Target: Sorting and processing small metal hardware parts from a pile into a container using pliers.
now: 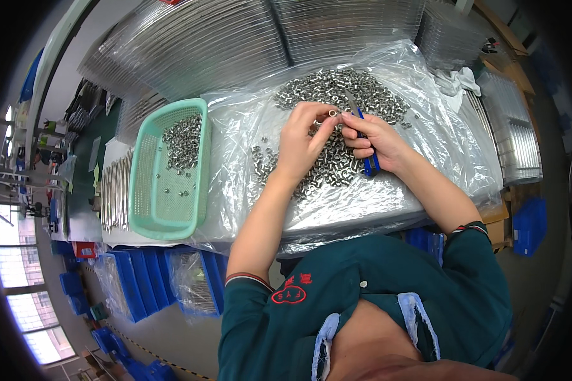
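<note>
Pinched between the thumb and forefinger of my left hand [304,141] is a small shiny metal fitting [332,113] with a round opening. My right hand [376,141] is closed round a blue-handled knife [370,164], whose grey pointed blade slants up and away past the fingers. Its thumb and forefinger tips meet the fitting from the right. Both hands hover over a large pile of similar metal fittings [356,87], spread on clear plastic sheeting [232,146].
To the left stands a green mesh basket [168,230] holding more small metal parts. Stacks of clear plastic trays [197,51] line the far side. More trays [511,136] and a white cloth [461,82] lie at the right. Blue bins [136,282] sit below the table's near edge.
</note>
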Available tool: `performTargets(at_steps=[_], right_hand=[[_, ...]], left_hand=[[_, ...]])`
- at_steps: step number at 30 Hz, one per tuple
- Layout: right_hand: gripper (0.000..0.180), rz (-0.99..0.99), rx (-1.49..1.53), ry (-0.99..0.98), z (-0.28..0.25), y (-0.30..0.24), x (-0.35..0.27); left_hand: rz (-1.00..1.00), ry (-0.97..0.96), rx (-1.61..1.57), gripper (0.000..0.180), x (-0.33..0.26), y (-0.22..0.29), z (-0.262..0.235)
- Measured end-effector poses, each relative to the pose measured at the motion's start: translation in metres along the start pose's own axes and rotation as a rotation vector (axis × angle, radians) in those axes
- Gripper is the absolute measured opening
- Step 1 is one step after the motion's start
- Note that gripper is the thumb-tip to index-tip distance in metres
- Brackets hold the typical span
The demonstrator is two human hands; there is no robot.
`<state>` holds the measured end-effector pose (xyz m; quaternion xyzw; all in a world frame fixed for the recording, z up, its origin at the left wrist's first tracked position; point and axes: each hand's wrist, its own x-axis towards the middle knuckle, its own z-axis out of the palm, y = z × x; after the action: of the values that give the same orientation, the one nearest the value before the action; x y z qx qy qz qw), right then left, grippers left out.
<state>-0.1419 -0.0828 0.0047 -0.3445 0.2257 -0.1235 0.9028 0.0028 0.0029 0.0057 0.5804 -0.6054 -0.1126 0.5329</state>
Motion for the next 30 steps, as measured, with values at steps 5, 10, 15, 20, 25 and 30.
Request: performTargets(at_steps=[5,10,15,20,25,30], right_hand=[[0.032,-0.007,-0.017,-0.035,0.002,-0.004,-0.002],[0.031,0.009,-0.02,-0.034,0.004,-0.003,-0.002],[0.03,-0.016,0.01,-0.046,-0.002,-0.002,0.001],[0.029,-0.025,0.021,-0.019,0.0,-0.004,-0.001],[0.028,0.006,-0.009,0.0,0.004,-0.004,-0.003],[0.016,-0.01,-0.004,-0.003,0.0,-0.001,-0.001]], left_hand=[[-0.081,0.75,-0.571,0.02,0.013,-0.01,-0.038],[-0.246,0.946,-0.64,0.024,0.015,-0.02,-0.072],[-0.425,0.234,0.261,0.025,0.002,-0.031,-0.074],[-0.642,-0.32,0.841,0.024,-0.009,-0.038,-0.078],[-0.303,-0.087,0.568,0.017,0.002,-0.024,-0.047],[-0.009,-0.003,-0.074,0.013,0.001,-0.001,-0.007]])
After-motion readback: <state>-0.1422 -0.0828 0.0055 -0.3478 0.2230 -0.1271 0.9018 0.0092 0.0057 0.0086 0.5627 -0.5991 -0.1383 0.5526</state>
